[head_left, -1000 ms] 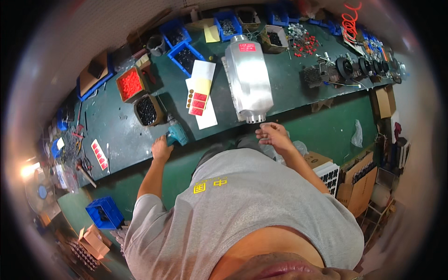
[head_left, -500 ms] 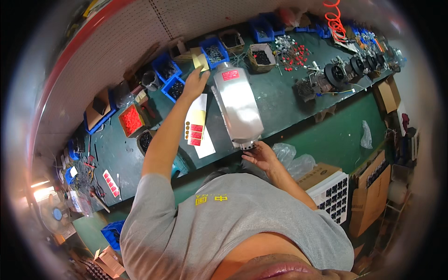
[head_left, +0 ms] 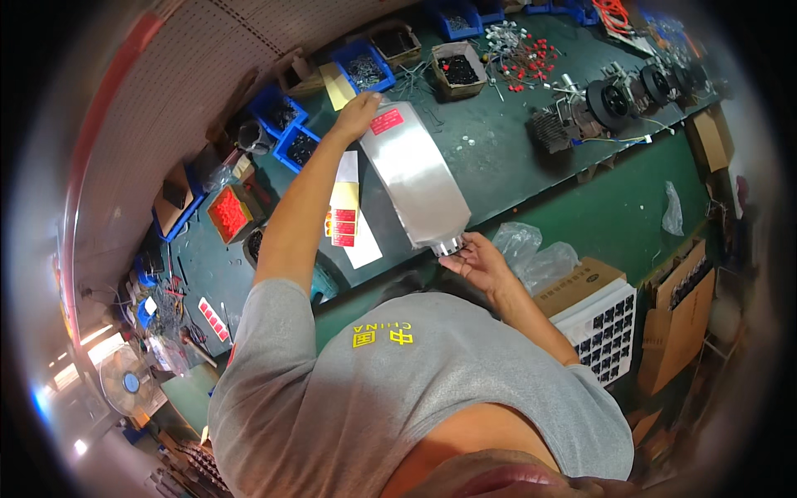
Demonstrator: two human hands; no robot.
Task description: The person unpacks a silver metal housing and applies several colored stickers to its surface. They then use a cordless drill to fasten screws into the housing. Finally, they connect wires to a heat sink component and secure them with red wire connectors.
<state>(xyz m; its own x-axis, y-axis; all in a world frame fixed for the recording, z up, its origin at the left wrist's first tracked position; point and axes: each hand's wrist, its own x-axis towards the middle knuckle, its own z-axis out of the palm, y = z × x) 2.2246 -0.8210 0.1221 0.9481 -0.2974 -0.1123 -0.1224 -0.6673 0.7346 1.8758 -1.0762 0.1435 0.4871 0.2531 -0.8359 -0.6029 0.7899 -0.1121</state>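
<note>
A long silver metal housing (head_left: pixel 419 178) with a red label near its far end lies slantwise on the dark green workbench. My left hand (head_left: pixel 359 117) is closed around the far left corner of the housing, its fingertips partly hidden. At the near end, the fingers of my right hand (head_left: pixel 479 264) grip the short round outlet (head_left: pixel 448 246), which sticks out past the bench edge. To the left of the housing lie sheets of red and yellow stickers (head_left: pixel 344 217) on white paper.
Blue bins (head_left: pixel 363 68) of small metal parts line the back of the bench. A box of red pieces (head_left: pixel 232 214) stands at left. Motor-like assemblies (head_left: pixel 602 108) sit at right. Plastic bags (head_left: pixel 540 251) and a white tray of black parts (head_left: pixel 606 336) are below the right edge.
My left hand has come down from above the bench onto the housing's far end. The right hand has closed more on the outlet, and the whole view has shifted slightly.
</note>
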